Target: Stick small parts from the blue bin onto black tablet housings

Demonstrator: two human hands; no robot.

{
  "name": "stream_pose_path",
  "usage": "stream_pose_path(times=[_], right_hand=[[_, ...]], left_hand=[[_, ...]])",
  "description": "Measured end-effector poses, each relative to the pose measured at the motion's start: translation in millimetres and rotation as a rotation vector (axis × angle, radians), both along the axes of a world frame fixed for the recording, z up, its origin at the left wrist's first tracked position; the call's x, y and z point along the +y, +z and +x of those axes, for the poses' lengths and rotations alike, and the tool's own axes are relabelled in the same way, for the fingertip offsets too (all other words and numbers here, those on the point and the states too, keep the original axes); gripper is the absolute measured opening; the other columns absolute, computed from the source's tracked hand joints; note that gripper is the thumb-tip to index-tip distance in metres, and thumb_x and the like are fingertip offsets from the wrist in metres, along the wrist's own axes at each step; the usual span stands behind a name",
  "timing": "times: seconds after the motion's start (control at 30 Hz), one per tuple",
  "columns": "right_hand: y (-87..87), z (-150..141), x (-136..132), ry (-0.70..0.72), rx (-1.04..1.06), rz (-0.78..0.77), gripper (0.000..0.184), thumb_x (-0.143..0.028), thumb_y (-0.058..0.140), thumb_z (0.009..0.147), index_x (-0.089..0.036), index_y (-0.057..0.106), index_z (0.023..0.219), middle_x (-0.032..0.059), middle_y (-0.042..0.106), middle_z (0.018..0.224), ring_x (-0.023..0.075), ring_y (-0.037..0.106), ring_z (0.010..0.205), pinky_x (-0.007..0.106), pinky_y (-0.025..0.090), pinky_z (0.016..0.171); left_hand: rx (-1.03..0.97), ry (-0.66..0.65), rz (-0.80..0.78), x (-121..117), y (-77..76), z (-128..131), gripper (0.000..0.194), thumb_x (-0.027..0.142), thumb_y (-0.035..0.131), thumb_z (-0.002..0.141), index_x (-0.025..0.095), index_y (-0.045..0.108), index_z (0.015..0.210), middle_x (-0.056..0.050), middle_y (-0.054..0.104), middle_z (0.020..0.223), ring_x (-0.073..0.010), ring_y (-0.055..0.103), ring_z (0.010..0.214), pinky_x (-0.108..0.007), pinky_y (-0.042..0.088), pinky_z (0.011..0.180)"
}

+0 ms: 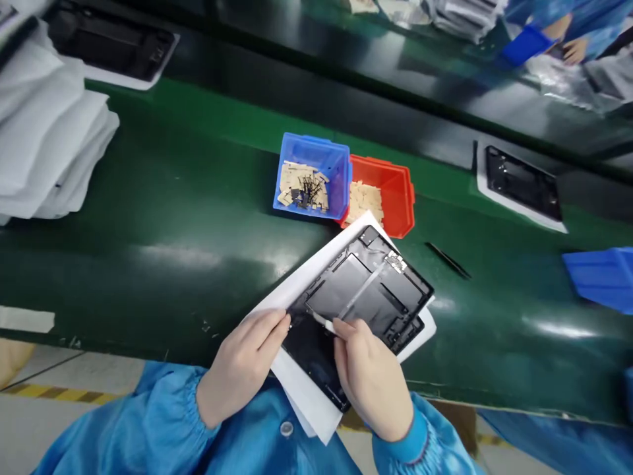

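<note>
Two hands of mine rest on the black panel, which lies on a white sheet at the near edge of the green belt. My left hand presses its fingers flat on the panel's left edge, grasping nothing. My right hand pinches a thin white strip against the panel. Just beyond my fingertips sit a blue bin and a red bin, touching; black tweezers lie off to my right.

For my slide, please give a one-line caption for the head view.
Both hands work on a black panel lying on white sheet.
</note>
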State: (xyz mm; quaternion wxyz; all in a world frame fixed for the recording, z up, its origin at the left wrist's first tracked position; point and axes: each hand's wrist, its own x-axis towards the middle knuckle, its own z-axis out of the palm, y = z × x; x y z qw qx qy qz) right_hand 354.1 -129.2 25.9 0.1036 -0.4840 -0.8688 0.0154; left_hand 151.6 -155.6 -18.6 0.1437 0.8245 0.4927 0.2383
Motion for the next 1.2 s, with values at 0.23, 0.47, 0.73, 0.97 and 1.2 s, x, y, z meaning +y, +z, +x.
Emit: stream_pose_path(times=[0.23, 0.47, 0.73, 0.97, 1.2], right_hand=[[-11.2, -8.5, -1.0, -0.125, -0.013, -0.045, 0.022, -0.023, 0.031, 0.097, -0.015, 0.048, 0.107, 0.0051, 0.058, 0.079, 0.0148, 0.057, 0.056, 0.025, 0.045, 0.05], [-10.9, -5.2, -2.8, -0.094, 0.024, -0.159, 0.021, -0.017, 0.033, 0.095, -0.014, 0.046, 0.111, 0.0041, 0.055, 0.078, 0.0132, 0.055, 0.059, 0.023, 0.045, 0.051], [-18.9, -6.7, 7.2, 0.042, -0.086, -0.077, 0.018, -0.017, 0.037, 0.094, -0.013, 0.052, 0.102, 0.0023, 0.05, 0.068, 0.016, 0.046, 0.058, 0.027, 0.036, 0.053], [-20.7, -6.2, 6.9, 0.036, -0.093, -0.104, 0.021, -0.017, 0.036, 0.094, -0.013, 0.054, 0.104, 0.0032, 0.052, 0.071, 0.015, 0.045, 0.061, 0.026, 0.035, 0.055], [-21.4, -9.2, 6.6, 0.034, -0.117, -0.089, 0.02, -0.016, 0.036, 0.094, -0.012, 0.055, 0.099, 0.0031, 0.051, 0.069, 0.0149, 0.043, 0.059, 0.027, 0.032, 0.053]], left_hand=[[-0.192, -0.034, -0.116, 13.9, 2.2, 0.5, 0.03, 0.008, 0.041, 0.092, 0.009, 0.054, 0.119, -0.009, 0.054, 0.124, -0.0159, 0.049, 0.116, -0.03, 0.042, 0.105], [-0.159, -0.072, -0.098, 24.6, 9.6, 5.3, 0.027, 0.008, 0.042, 0.091, 0.007, 0.058, 0.113, -0.01, 0.058, 0.12, -0.0182, 0.053, 0.111, -0.034, 0.046, 0.1], [-0.194, 0.004, -0.159, 25.8, 11.3, 11.3, 0.023, 0.007, 0.047, 0.088, 0.009, 0.06, 0.107, -0.009, 0.059, 0.115, -0.0151, 0.053, 0.11, -0.03, 0.044, 0.101], [-0.094, -0.002, -0.113, 22.5, 12.3, 13.6, 0.028, 0.009, 0.052, 0.086, 0.012, 0.058, 0.114, -0.008, 0.058, 0.118, -0.0179, 0.053, 0.11, -0.032, 0.045, 0.1], [0.063, -0.044, -0.062, 16.4, 13.3, 13.9, 0.037, 0.022, 0.053, 0.089, 0.016, 0.052, 0.125, -0.012, 0.055, 0.122, -0.0226, 0.053, 0.11, -0.036, 0.047, 0.095]])
